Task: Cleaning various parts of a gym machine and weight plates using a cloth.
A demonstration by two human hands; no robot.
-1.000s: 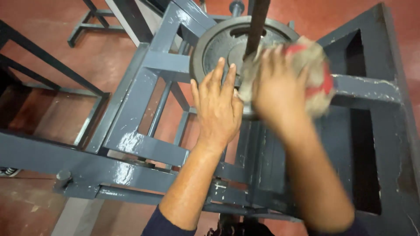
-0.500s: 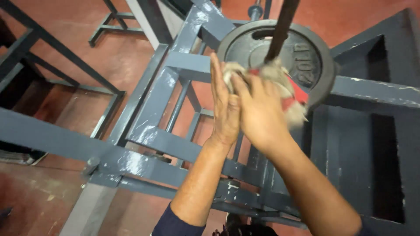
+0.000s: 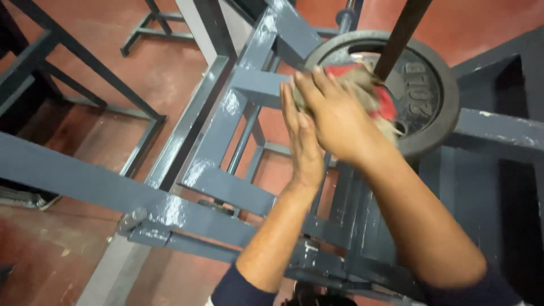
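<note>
A dark round weight plate [image 3: 430, 96] sits on a grey-blue steel machine frame [image 3: 226, 181], with a dark bar [image 3: 399, 37] rising from its hub. My right hand [image 3: 337, 116] presses a frayed beige and red rag [image 3: 379, 99] against the plate's left side. My left hand [image 3: 300, 141] is flat, fingers straight and together, its palm against the plate's left edge just under the right hand. It holds nothing. Dark sleeves show at both forearms.
The frame's painted beams [image 3: 79, 190] run from lower left to upper right, with open gaps onto a red floor [image 3: 102, 62]. A second grey stand [image 3: 150, 28] is at the top left. A dark boxed section [image 3: 510, 187] of the machine fills the right.
My right hand has carried the rag from the plate's right face across to its left side. My left hand turned from flat on the plate to edge-on beside it. The view shifted left.
</note>
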